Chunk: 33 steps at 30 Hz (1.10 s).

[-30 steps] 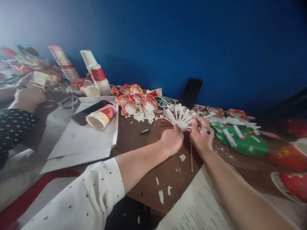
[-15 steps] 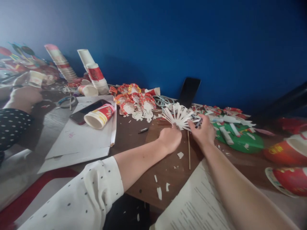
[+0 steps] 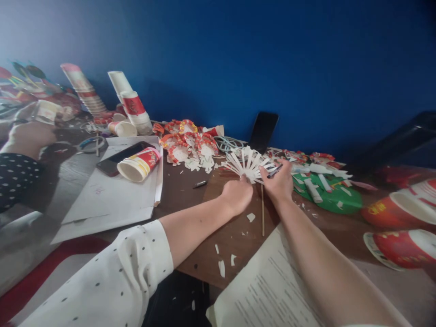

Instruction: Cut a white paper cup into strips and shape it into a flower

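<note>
My left hand is closed, thumb up, at the near edge of a white paper cup cut into fanned-out strips. Just to its right, my right hand has its fingers wrapped round a slim dark pen, and its thumb side is close against the strips. The pen's tip is hard to make out. Below the cut cup a thin wooden stick points toward me. A small dark pen cap lies to the left of my hands.
Left are a white box, a paper cup and stacked cups. Behind lie red-edged cut cups and a leaning phone. Right are a green disc with scraps and red cups. A co-worker's hand is far left.
My view has swung slightly, so everything sits a little further left. The pen in my right hand shows more clearly and lies flatter. My left hand stays on the cut cup.
</note>
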Each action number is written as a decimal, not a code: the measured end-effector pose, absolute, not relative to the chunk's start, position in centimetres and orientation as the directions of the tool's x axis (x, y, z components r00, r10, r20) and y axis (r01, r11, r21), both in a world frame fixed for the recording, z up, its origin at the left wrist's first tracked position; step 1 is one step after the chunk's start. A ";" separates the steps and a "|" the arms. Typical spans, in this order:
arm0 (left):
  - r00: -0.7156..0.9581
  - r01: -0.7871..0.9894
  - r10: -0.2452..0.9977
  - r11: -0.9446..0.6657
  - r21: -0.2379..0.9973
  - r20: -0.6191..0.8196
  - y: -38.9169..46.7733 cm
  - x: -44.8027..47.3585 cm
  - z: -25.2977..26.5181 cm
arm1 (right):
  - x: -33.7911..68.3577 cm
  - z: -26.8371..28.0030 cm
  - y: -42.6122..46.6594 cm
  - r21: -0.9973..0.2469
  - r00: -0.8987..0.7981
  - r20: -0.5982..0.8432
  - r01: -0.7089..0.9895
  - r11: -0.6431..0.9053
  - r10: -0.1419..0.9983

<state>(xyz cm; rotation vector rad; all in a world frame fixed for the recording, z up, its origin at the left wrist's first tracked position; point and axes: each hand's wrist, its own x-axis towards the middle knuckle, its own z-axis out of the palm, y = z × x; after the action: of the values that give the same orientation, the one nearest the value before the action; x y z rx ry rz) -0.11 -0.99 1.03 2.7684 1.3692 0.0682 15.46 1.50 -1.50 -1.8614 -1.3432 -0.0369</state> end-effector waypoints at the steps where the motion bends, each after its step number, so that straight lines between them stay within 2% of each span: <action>1: 0.607 0.793 0.795 -0.606 0.068 0.014 -1.0 -0.1 1.0 | 15.5 -1.7 1.6 -0.595 0.412 0.491 0.802 -0.050 0.767; 9: 0.603 0.791 0.797 -0.604 0.102 0.041 -1.1 -0.1 0.9 | 15.7 -2.1 1.8 -0.669 0.401 0.566 0.734 0.117 0.720; 11: 0.610 0.767 0.786 -0.617 0.177 0.102 -1.4 -0.1 0.9 | 15.6 -1.9 1.6 -0.677 0.401 0.613 0.711 0.191 0.681; 14: 0.527 0.721 0.812 -0.584 0.373 0.251 -1.5 0.0 0.7 | 15.7 -1.5 1.4 -0.680 0.425 0.669 0.682 0.270 0.610; 16: 0.414 0.699 0.880 -0.471 0.539 0.233 -1.1 0.0 0.3 | 15.8 -1.2 1.3 -0.668 0.438 0.701 0.681 0.302 0.563; 18: 0.320 0.627 0.940 -0.303 0.717 0.117 -0.2 -0.1 -0.1 | 15.9 -1.0 1.2 -0.668 0.453 0.716 0.664 0.335 0.531; 20: 0.268 0.467 0.961 -0.074 0.881 -0.061 0.7 -0.1 -0.3 | 15.9 -0.7 1.2 -0.696 0.479 0.702 0.616 0.368 0.527; 22: 0.294 0.197 0.931 0.163 0.967 -0.217 1.4 -0.1 -0.4 | 15.8 -0.5 1.1 -0.717 0.490 0.690 0.568 0.405 0.533; 25: 0.289 -0.233 0.920 0.335 0.913 -0.263 1.8 0.1 -0.2 | 15.5 -0.3 0.8 -0.725 0.478 0.684 0.526 0.444 0.551; 27: 0.254 -0.408 0.925 0.368 0.835 -0.283 1.8 0.3 0.0 | 15.3 -0.3 0.6 -0.727 0.465 0.680 0.527 0.440 0.567; 33: 0.233 -0.633 0.921 0.388 0.670 -0.313 1.9 0.3 0.0 | 14.7 -0.1 0.2 -0.704 0.435 0.694 0.575 0.417 0.574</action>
<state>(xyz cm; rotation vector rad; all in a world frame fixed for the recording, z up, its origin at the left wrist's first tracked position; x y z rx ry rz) 0.28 1.92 -0.03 0.4513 0.7564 1.1181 14.74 0.19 -0.15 -1.2254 -1.2068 -0.0010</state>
